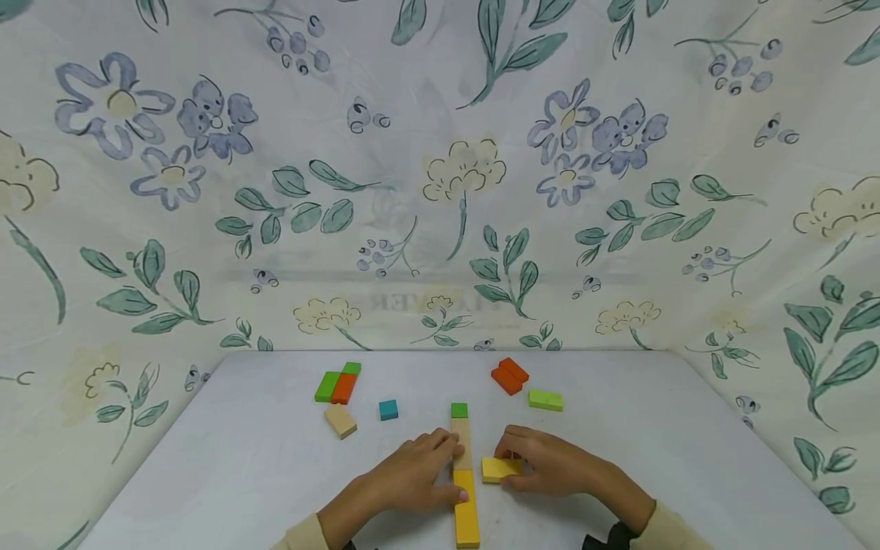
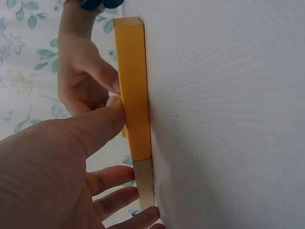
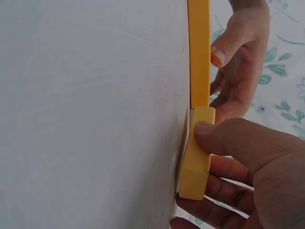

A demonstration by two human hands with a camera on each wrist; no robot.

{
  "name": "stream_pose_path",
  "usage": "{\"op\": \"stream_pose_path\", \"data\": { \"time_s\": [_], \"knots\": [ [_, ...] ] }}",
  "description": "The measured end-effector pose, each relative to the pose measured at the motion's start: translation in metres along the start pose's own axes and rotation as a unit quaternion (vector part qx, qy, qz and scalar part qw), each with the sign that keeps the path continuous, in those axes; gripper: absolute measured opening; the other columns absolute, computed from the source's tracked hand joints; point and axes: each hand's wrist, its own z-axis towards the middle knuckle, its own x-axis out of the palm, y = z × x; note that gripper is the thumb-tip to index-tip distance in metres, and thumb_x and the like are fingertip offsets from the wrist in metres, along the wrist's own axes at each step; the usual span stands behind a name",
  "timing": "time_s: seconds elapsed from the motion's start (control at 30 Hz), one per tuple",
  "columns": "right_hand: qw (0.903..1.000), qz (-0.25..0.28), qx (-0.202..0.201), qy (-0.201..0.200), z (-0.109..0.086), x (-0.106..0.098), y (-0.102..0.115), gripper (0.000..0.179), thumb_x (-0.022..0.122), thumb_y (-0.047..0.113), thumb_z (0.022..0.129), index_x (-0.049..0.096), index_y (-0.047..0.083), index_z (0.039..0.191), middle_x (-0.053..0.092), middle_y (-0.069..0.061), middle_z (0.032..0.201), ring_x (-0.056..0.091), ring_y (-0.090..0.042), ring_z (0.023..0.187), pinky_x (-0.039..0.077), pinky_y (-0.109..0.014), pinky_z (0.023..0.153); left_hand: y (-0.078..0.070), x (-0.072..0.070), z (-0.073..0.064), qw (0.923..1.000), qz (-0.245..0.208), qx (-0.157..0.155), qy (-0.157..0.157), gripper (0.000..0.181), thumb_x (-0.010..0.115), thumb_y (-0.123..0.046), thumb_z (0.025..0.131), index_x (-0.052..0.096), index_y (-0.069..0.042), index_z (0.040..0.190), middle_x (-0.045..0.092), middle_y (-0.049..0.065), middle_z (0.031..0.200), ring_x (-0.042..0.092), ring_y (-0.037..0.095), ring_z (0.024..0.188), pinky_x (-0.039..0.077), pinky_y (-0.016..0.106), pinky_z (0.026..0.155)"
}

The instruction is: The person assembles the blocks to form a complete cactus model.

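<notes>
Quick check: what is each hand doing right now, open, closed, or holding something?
Left hand: open, thumb and fingers pressing the long yellow block and tan block.
Right hand: gripping the short yellow block.

We see the right hand (image 3: pixel 248 157) pinching a short pale-yellow wooden block (image 3: pixel 196 155) flat on the white table (image 3: pixel 90 114), touching a long orange-yellow wooden bar (image 3: pixel 199 47) steadied by the left hand (image 3: pixel 236 67).

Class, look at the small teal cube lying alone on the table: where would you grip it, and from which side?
Pinch the teal cube by two opposite side faces, coming from above. It lies flat on the table, apart from the other blocks, so its sides look free.
</notes>
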Motion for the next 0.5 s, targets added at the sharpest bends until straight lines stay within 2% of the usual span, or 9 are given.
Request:
{"op": "stream_pose_path", "data": {
  "time_s": [0.5],
  "knots": [
    [1.0000,-0.006,-0.003,-0.005,0.0032,0.0030,0.0021,0.023,0.076,0.031,0.089,0.069,0.020,0.108,0.059,0.017,0.099,0.051,0.005,0.085,0.053,-0.017,0.083,-0.0023,-0.0027,-0.0015,1.0000,-0.002,-0.001,0.003,0.068,0.065,-0.060,0.089,0.053,-0.018,0.142,0.046,0.004,0.149,0.051,0.021,0.130,0.044,0.050,0.109]
  ]
}}
